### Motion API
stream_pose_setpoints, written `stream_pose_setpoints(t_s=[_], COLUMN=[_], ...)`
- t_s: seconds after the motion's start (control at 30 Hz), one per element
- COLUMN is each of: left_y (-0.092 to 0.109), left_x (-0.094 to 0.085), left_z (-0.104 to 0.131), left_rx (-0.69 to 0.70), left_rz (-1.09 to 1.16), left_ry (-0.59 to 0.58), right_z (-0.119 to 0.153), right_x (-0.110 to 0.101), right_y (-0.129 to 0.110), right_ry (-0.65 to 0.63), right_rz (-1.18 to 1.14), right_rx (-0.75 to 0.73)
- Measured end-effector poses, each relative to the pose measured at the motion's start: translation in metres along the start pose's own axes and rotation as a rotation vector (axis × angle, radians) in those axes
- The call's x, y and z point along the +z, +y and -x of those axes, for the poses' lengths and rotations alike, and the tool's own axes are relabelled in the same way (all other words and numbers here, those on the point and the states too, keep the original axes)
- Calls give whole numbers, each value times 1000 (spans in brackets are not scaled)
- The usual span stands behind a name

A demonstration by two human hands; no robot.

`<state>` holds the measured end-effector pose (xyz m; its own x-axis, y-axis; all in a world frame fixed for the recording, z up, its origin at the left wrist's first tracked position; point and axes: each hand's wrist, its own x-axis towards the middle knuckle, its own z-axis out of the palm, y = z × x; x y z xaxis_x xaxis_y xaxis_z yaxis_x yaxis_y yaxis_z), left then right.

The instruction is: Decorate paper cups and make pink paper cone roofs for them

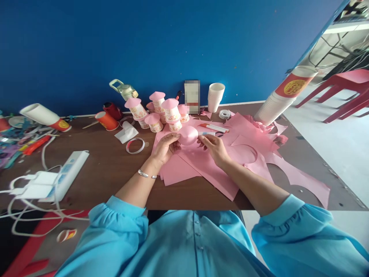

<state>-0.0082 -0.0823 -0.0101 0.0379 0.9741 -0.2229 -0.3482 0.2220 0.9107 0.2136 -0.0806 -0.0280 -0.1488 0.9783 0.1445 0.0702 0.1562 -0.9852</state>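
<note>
A pink paper cone (188, 135) is held up over the table, its pointed side facing me. Its left edge is pinched between the thumb and fingers of my left hand (168, 147). My right hand (212, 146) is closed at the cone's right edge, thumb and fingertips together on the rim. Under both hands lie sheets of pink paper (184, 169). Just beyond the cone stand several small paper-cup towers (171, 111), patterned and topped with pink cone roofs. A marker (215, 127) with an orange end rests on the paper to the right.
A tape roll (135, 146) lies left of the paper, another tape roll (225, 114) behind it. Stacked white cups (216, 98) stand by the wall; a taller cup stack (284, 96) leans at right. A power strip (67, 175) with tangled cables occupies the left side.
</note>
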Motion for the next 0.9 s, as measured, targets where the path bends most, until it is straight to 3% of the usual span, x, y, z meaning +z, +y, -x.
stream_pose_setpoints(t_s=[0.07,0.23,0.47,0.67,0.9], left_y=[7,23,23,22,20], left_x=[-8,-38,-73,-87,-91], left_z=[-3,-6,-2,-1,6], left_rx=[26,67,104,138,170], left_rz=[-67,-258,-465,-569,-727], left_ry=[34,132,274,388,453], right_z=[-3,-4,-2,2,8], right_x=[-1,-1,-1,5,15], right_y=[4,8,12,10,-2], right_ry=[-2,-34,-128,-243,-314], right_rz=[205,400,671,923,1126], right_rx=[-98,-229,-313,-356,-392])
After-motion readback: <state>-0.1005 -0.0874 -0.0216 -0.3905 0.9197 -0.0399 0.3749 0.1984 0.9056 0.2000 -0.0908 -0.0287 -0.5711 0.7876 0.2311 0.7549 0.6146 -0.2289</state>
